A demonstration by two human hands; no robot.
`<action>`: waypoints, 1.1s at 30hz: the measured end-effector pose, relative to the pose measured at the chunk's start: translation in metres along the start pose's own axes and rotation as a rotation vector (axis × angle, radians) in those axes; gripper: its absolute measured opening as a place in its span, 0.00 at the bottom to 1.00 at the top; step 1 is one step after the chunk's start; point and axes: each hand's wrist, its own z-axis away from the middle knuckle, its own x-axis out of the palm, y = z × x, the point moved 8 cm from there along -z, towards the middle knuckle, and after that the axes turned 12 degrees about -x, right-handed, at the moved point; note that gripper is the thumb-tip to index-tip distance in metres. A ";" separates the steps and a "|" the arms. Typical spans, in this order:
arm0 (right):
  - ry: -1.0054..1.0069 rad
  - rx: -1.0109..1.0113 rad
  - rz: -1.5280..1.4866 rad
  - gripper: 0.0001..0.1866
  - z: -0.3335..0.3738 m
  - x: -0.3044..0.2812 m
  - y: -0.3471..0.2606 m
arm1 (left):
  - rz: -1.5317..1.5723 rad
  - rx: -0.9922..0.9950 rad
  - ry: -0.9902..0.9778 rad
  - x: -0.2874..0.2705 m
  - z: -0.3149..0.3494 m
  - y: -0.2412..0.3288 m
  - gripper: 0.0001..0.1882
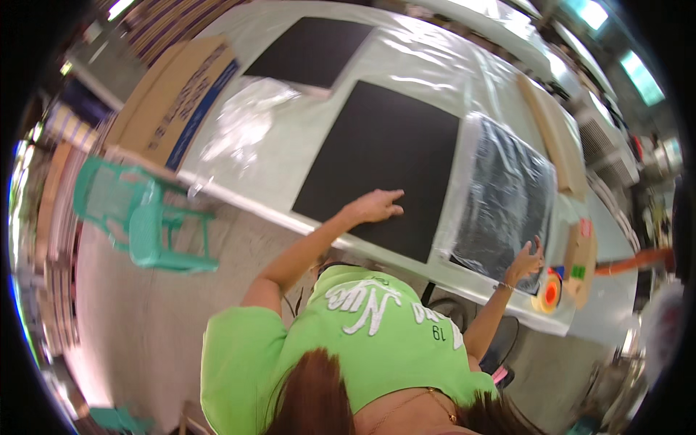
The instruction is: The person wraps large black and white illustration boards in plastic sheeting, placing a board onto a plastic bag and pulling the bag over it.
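A large black panel (388, 156) lies flat on the plastic-covered table in front of me. My left hand (375, 206) is over its near part with fingers stretched out; whether it touches the surface is hard to tell. To the right lies a dark panel in a clear plastic sleeve (505, 199), wrinkled and shiny. My right hand (528, 259) is at the near right corner of this sleeve, fingers apart and nothing visibly gripped. Just beyond that hand on the right sits an orange and yellow roll of tape (549, 293).
Another black panel (312, 51) lies at the far left of the table (243, 199). A cardboard box (170, 101) stands at the left edge, near a green plastic chair (148, 217). Brown cardboard pieces (552, 138) lie along the right side. Loose clear plastic (246, 119) bunches on the left.
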 end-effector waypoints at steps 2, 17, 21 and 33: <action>-0.012 -0.123 -0.103 0.14 0.011 0.005 -0.038 | 0.035 -0.205 0.028 -0.063 0.028 -0.031 0.31; -0.692 -0.498 -0.887 0.09 0.188 0.081 -0.332 | -0.444 -0.860 0.400 -0.255 0.243 -0.268 0.15; -0.715 -0.897 -0.851 0.08 0.257 0.057 -0.415 | -0.404 -0.459 0.572 -0.270 0.198 -0.273 0.11; -0.871 -0.985 -0.793 0.07 0.390 0.069 -0.447 | 0.651 -0.686 1.051 -0.297 0.085 -0.357 0.22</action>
